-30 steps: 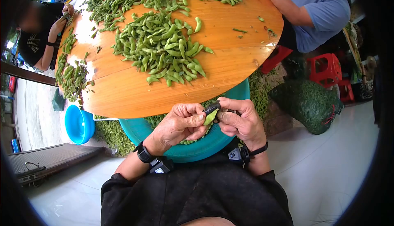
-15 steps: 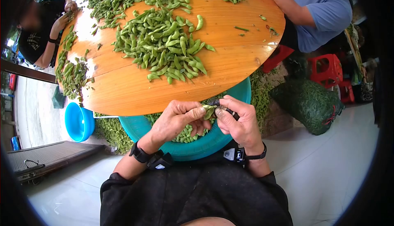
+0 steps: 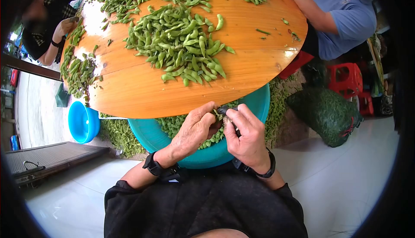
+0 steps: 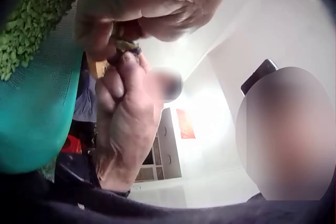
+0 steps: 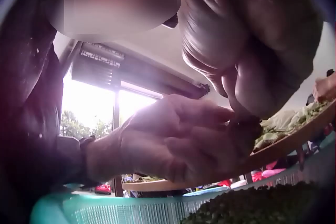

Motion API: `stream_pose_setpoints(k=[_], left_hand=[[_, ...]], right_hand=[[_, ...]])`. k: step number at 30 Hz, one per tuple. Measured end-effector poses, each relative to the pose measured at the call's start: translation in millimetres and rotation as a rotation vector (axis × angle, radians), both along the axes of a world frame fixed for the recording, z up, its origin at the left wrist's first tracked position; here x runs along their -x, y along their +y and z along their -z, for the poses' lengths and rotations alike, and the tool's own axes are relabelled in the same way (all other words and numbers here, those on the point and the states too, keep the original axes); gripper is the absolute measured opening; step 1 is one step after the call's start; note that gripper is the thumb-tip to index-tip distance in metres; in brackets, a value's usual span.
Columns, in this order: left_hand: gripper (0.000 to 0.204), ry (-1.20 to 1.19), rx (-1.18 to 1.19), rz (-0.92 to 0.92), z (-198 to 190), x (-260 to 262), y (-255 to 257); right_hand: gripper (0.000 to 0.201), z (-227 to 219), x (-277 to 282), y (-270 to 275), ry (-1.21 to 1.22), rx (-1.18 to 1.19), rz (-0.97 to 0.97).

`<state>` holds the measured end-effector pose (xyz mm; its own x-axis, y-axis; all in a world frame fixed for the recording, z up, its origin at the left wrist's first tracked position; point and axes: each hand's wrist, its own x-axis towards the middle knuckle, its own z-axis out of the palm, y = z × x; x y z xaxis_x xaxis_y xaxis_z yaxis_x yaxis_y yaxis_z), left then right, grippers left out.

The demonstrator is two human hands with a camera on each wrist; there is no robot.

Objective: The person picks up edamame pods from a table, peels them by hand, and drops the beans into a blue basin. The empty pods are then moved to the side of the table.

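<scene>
Over a teal mesh basin [image 3: 149, 136], my left hand [image 3: 194, 127] and right hand [image 3: 247, 136] meet fingertip to fingertip. They pinch a green edamame pod [image 3: 218, 114] between them, mostly hidden by the fingers. A dark covering [image 3: 223, 109] shows at the right fingertips. In the left wrist view, a bit of the pod [image 4: 126, 45] sticks out where both thumbs come together; the right wrist view has that spot in shadow. Shelled green beans [image 3: 173, 124] lie in the basin below.
A round wooden table [image 3: 173, 99] bears a heap of edamame pods [image 3: 181, 43], with more piled behind. People sit at left [image 3: 47, 26] and right [image 3: 346, 17]. A blue basin [image 3: 83, 122], a full green net bag [image 3: 324, 115] and red stools [image 3: 346, 80] stand around.
The pod, plainly visible between the fingers at first, is now mostly covered. My left hand has turned its back more upward, and my right fingers have closed in. The person at left has spread their hands.
</scene>
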<state>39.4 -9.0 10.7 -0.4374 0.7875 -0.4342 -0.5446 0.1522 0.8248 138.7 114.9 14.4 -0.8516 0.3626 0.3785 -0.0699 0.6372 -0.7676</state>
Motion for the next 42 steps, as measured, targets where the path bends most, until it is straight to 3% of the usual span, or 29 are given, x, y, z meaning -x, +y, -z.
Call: stream_pose_setpoints(k=[4,8,11,13,16,20,22,28,30,32,38,41,42], left_hand=[[0.026,-0.183,-0.006,-0.088,8.7,-3.2,0.2],[0.029,-0.209,-0.060,-0.037,15.5,-1.1,-4.0],[0.036,-0.156,-0.029,-0.006,3.0,-1.2,-2.4],[0.049,0.192,-0.043,0.144,2.9,1.9,-5.1],[0.050,0.290,0.035,0.191,5.8,3.1,-4.5],[0.052,0.237,-0.016,0.175,2.2,1.7,-0.1],[0.052,0.205,-0.095,0.173,1.8,3.1,-0.7],[0.052,0.023,-0.078,0.260,3.3,5.9,0.1],[0.052,0.122,-0.063,0.263,-1.5,4.5,2.8],[0.053,0.221,-0.050,0.267,-1.4,1.7,6.1],[0.051,0.101,-0.061,0.285,-3.0,0.3,5.8],[0.040,0.276,0.033,0.337,-2.3,0.9,5.0],[0.035,0.627,-0.013,0.460,-1.9,6.9,3.6]], right_hand=[[0.021,0.4,-3.1,13.4,-0.047,0.069,-0.048],[0.020,-1.9,-4.3,16.2,-0.094,0.099,-0.054],[0.021,5.1,-4.9,15.2,-0.073,0.061,-0.068],[0.023,2.5,-4.9,14.0,-0.077,0.052,-0.081],[0.022,2.7,-3.0,15.9,-0.085,0.065,-0.071],[0.019,7.7,-0.3,14.4,-0.062,0.131,-0.009],[0.013,7.0,-1.4,17.4,-0.137,0.400,-0.014],[0.012,8.0,-4.6,25.6,-0.144,0.447,-0.030],[0.011,8.1,-5.8,24.8,-0.147,0.430,-0.015],[0.010,5.4,-7.4,24.3,-0.121,0.528,-0.006],[0.009,8.7,-20.8,34.8,-0.178,0.845,0.033],[0.009,-7.2,-33.6,46.2,-0.168,0.991,0.139],[0.011,-15.8,-45.3,59.0,-0.200,0.911,0.199]])
